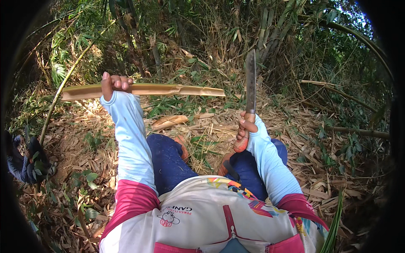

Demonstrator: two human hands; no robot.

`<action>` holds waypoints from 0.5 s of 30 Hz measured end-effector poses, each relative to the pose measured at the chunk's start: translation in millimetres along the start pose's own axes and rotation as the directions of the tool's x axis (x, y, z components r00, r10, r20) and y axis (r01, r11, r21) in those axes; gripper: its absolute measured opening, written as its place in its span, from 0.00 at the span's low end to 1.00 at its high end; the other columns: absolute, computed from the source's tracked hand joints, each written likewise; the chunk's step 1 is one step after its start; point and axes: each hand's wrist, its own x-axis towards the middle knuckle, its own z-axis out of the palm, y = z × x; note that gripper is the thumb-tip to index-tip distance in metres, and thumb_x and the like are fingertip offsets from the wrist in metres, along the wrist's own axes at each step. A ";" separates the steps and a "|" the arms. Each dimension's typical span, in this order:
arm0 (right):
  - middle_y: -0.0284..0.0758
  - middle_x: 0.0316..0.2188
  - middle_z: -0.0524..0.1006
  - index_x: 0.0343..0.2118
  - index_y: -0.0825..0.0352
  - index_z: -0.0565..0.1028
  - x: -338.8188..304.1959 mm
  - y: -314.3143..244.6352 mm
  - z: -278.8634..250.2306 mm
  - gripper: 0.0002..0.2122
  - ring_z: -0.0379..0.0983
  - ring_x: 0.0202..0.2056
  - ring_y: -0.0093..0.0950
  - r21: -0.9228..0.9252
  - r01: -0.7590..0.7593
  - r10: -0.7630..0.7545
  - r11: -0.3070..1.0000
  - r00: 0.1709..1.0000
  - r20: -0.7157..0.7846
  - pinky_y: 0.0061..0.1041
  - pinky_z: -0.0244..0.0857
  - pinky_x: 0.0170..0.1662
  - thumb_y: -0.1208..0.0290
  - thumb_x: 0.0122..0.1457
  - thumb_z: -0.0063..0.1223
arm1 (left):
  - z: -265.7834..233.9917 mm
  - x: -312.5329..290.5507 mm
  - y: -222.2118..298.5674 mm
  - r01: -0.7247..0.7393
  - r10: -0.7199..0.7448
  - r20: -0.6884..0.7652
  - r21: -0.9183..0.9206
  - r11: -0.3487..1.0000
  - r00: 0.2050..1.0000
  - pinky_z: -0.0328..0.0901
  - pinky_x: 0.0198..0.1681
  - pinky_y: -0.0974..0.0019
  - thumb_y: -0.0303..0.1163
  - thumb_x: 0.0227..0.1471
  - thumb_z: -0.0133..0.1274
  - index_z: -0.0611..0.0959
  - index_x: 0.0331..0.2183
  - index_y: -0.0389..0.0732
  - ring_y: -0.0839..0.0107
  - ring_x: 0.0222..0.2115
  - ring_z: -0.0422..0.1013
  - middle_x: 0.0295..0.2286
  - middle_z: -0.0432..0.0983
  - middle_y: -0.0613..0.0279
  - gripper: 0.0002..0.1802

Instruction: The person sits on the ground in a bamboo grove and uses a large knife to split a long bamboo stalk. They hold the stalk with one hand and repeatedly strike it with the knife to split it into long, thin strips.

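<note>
My left hand (116, 83) is closed round a long split bamboo strip (168, 90), held level, its pale inner side toward me and a node near its right part. In my right hand (246, 125) is a machete (250, 80), gripped by its wooden handle with an orange-red butt. The dark, broad blade points up and away from me. A gap separates the blade from the strip's right end. A short piece of split bamboo (169, 122) lies on the ground between my hands, beyond my knees.
Dry leaves and bamboo litter (320, 168) cover the ground. Dense bamboo stems (270, 29) rise ahead. A thin, slanting stalk (67, 78) crosses behind the strip at left. A dark bundle (31, 158) lies at far left, and a fallen stem (358, 132) at right.
</note>
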 end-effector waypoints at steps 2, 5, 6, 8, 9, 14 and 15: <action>0.33 0.21 0.66 0.46 0.64 0.64 -13.0 14.5 -1.6 0.20 0.65 0.17 0.25 0.022 0.053 -0.051 0.998 0.995 -0.088 0.30 0.64 0.21 0.79 0.50 0.58 | -16.0 5.9 2.9 0.017 -0.018 -0.018 -0.096 0.995 1.000 0.65 0.31 0.56 0.46 0.61 0.49 0.72 0.20 0.49 0.72 0.17 0.65 0.15 0.69 0.70 0.20; 0.34 0.22 0.67 0.45 0.64 0.64 -26.4 42.2 -14.2 0.21 0.66 0.18 0.27 0.035 -0.012 0.017 0.999 0.992 -0.128 0.32 0.65 0.21 0.79 0.50 0.58 | -30.5 10.0 8.9 -0.013 0.002 -0.098 -0.116 0.993 0.995 0.66 0.33 0.56 0.45 0.63 0.46 0.76 0.20 0.49 0.71 0.18 0.68 0.16 0.72 0.69 0.21; 0.35 0.22 0.67 0.45 0.64 0.64 -29.4 49.3 -19.3 0.21 0.66 0.18 0.27 0.033 -0.065 0.068 0.997 0.991 -0.116 0.32 0.65 0.21 0.79 0.49 0.59 | -30.4 8.7 9.6 -0.035 0.011 -0.160 -0.145 0.989 0.987 0.66 0.34 0.56 0.46 0.63 0.46 0.76 0.20 0.48 0.70 0.19 0.68 0.16 0.71 0.66 0.21; 0.35 0.22 0.68 0.45 0.66 0.64 -35.7 56.6 -23.6 0.22 0.66 0.17 0.27 0.009 -0.128 0.128 0.992 0.986 -0.110 0.31 0.66 0.21 0.78 0.48 0.60 | -27.8 7.7 9.9 -0.030 -0.002 -0.187 -0.171 0.985 0.982 0.66 0.34 0.56 0.45 0.62 0.47 0.75 0.20 0.48 0.70 0.19 0.68 0.16 0.71 0.65 0.20; 0.35 0.23 0.68 0.45 0.66 0.64 -36.9 59.0 -25.0 0.22 0.66 0.18 0.27 -0.011 -0.130 0.128 0.991 0.986 -0.107 0.31 0.65 0.21 0.78 0.48 0.61 | -27.2 7.3 10.6 -0.029 -0.009 -0.200 -0.184 0.982 0.980 0.66 0.34 0.56 0.45 0.62 0.47 0.75 0.21 0.48 0.69 0.20 0.68 0.16 0.71 0.65 0.20; 0.36 0.23 0.70 0.45 0.67 0.64 -42.7 63.5 -22.0 0.21 0.67 0.17 0.26 -0.099 -0.078 0.068 0.992 0.993 -0.100 0.29 0.64 0.21 0.79 0.48 0.60 | -5.3 -10.4 9.1 -0.068 0.010 -0.191 -0.302 0.951 0.982 0.65 0.39 0.57 0.44 0.57 0.53 0.76 0.27 0.40 0.68 0.24 0.67 0.21 0.68 0.61 0.17; 0.35 0.22 0.70 0.45 0.67 0.64 -43.5 64.4 -22.6 0.21 0.67 0.17 0.26 -0.110 -0.055 0.045 0.992 0.995 -0.088 0.29 0.64 0.21 0.80 0.48 0.60 | -3.2 -11.3 8.9 -0.037 -0.016 -0.154 -0.339 0.940 0.988 0.65 0.40 0.57 0.43 0.56 0.54 0.76 0.28 0.38 0.68 0.25 0.67 0.22 0.68 0.60 0.17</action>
